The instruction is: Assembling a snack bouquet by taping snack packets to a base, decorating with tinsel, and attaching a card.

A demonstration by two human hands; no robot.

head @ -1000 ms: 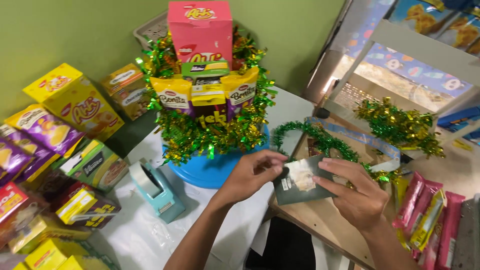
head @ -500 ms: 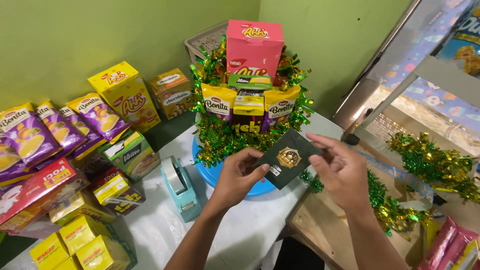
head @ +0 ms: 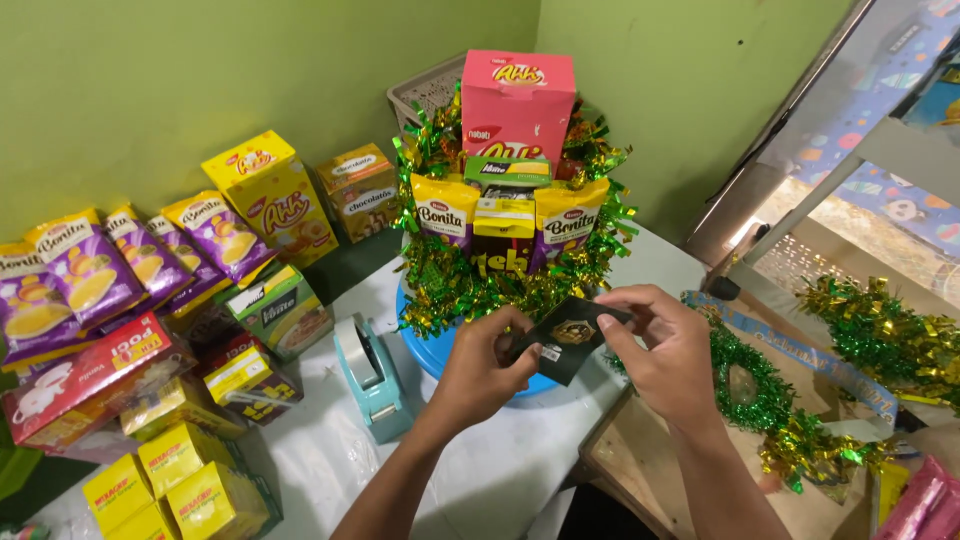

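Note:
My left hand (head: pixel 485 368) and my right hand (head: pixel 665 352) both pinch a small dark packet (head: pixel 568 337) with a gold emblem, held flat between them. Just beyond it stands a snack tower (head: pixel 510 215) on a round blue base (head: pixel 425 350). The tower carries a pink box on top, yellow pouches and small boxes below, and green-gold tinsel all around. The packet hovers in front of the tower's lower tier, apart from it.
A teal tape dispenser (head: pixel 370 378) sits left of my left hand on the white table (head: pixel 480 470). Purple pouches (head: pixel 85 275), yellow boxes (head: pixel 265 195) and small yellow cartons (head: pixel 170 480) line the left. Tinsel garlands (head: pixel 880 335) and a wooden tray (head: pixel 640 470) lie right.
The view swung left and both hands carried the packet from the wooden tray toward the tower. The packet turned over, so its dark gold-emblem face shows now.

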